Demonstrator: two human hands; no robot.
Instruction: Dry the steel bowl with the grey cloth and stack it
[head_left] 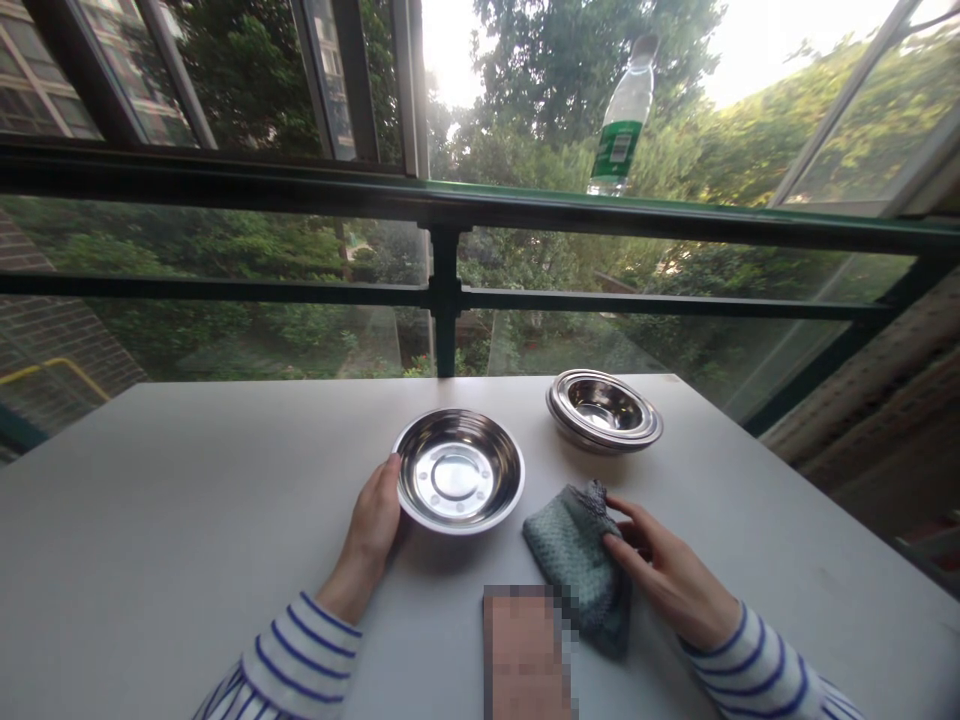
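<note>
A shiny steel bowl (pixel 459 478) sits on the white table, its inside facing up. My left hand (pixel 377 515) grips the bowl's left rim, with the fingers partly hidden beneath it. To the right, a grey-green textured cloth (pixel 574 555) lies crumpled on the tabletop. My right hand (pixel 660 565) pinches the cloth's upper right edge between thumb and fingers. Beyond the cloth stands a stack of steel bowls (pixel 604 412), nested in one another.
The white table (pixel 225 500) reaches back to a dark green railing (pixel 444 285) with glass behind it. A plastic bottle with a green label (pixel 619 140) stands on the rail, tilted in view. A blurred-out flat object (pixel 525 655) lies at the front edge.
</note>
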